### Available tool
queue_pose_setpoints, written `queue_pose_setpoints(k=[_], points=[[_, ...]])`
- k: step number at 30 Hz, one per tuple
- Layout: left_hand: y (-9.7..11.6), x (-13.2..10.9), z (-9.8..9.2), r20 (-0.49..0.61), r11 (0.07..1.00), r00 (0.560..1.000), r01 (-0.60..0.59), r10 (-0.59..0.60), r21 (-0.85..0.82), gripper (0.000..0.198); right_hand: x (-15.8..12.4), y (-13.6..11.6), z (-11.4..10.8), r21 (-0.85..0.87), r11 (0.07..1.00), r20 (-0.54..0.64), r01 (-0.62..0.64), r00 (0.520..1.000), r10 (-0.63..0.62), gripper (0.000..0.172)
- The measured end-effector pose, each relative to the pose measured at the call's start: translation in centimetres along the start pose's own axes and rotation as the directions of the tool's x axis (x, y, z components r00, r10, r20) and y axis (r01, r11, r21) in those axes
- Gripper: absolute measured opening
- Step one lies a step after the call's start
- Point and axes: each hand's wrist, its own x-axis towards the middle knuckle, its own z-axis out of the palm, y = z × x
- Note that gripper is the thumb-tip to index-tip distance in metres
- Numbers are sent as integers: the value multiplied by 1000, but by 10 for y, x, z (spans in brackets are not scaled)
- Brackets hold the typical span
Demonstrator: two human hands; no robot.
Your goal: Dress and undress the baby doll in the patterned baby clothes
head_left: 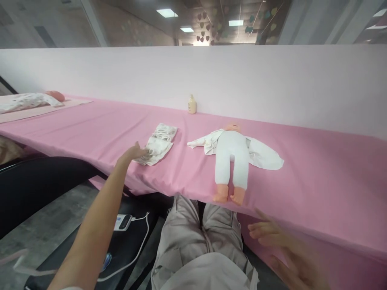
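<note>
My left hand (135, 152) reaches to the near left edge of a folded, light patterned cloth piece (157, 146), perhaps baby clothing. Its fingertips touch the fabric and its thumb stands apart. A baby doll (232, 151) in white leggings lies on its back, bare feet toward me. A white garment (263, 154) is spread out from under it on both sides, one sleeve to the left. My right hand (282, 241) hovers near the table's front edge, below and right of the doll's feet, fingers apart and holding nothing. It is somewhat blurred.
A pink sheet (317, 169) covers the long table. A cream pump bottle (192, 104) stands by the white wall. Another doll (32, 100) lies at the far left. Beside my legs, a white device (122, 222) with a cable rests on a black chair (142, 209).
</note>
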Motion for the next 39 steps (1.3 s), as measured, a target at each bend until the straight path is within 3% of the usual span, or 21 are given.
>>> queue_pose_setpoints(k=[2, 5, 7, 10, 12, 13, 15, 17, 19, 21, 22, 25, 27, 31, 33, 36, 39], points=[[-7, 5, 9, 102, 998, 994, -53, 49, 32, 78, -3, 4, -2, -2, 999, -51, -36, 998, 36, 34], [-12, 2, 19, 137, 986, 983, -136, 122, 99, 70, -2, 6, -3, 37, 997, -65, -66, 996, 68, 31], [-11, -4, 20, 114, 967, 983, -166, 146, 194, 66, 5, 6, -3, 68, 997, -52, -42, 998, 46, 29], [7, -15, 21, -48, 939, 986, -135, 158, 318, 66, 25, 5, -2, 96, 994, -21, -45, 999, 47, 24], [37, -25, 28, -139, 945, 964, -185, 228, 270, 71, 50, 7, 1, 83, 989, 30, -120, 993, 118, 18], [58, -30, 35, -137, 946, 946, -267, 294, 186, 73, 67, 11, 3, 66, 983, 58, -170, 984, 166, 16], [108, -40, 58, -55, 888, 892, -451, 448, -88, 77, 108, 26, 8, 24, 966, 74, -256, 965, 253, 18], [162, -50, 89, 4, 774, 825, -527, 565, -352, 73, 157, 54, 15, -43, 973, 36, -226, 973, 228, 18], [210, -55, 123, -50, 744, 821, -539, 569, -396, 67, 208, 92, 22, -230, 945, 15, -232, 970, 242, 23], [243, -55, 153, -116, 740, 805, -582, 581, -337, 60, 253, 133, 28, -542, 785, 30, -300, 926, 375, 29], [254, -52, 165, -137, 756, 814, -577, 565, -311, 59, 272, 151, 31, -600, 735, 37, -315, 907, 419, 30], [261, -37, 188, -183, 845, 884, -465, 429, -265, 57, 311, 189, 45, -703, 633, 21, -324, 880, 474, 32], [254, -28, 194, -197, 880, 901, -425, 387, -214, 54, 322, 200, 60, -742, 585, 2, -326, 873, 487, 38], [238, -23, 192, -166, 855, 853, -512, 495, -81, 46, 327, 203, 96, -822, 471, -41, -319, 859, 510, 68], [235, -27, 188, -154, 838, 832, -544, 532, -42, 48, 329, 202, 109, -860, 399, -58, -319, 838, 543, 74], [238, -37, 183, -126, 813, 805, -582, 580, 17, 49, 333, 202, 116, -852, 361, -122, -380, 813, 569, 62], [240, -42, 179, -111, 813, 807, -581, 580, 27, 48, 332, 203, 112, -807, 416, -176, -419, 843, 508, 42]])
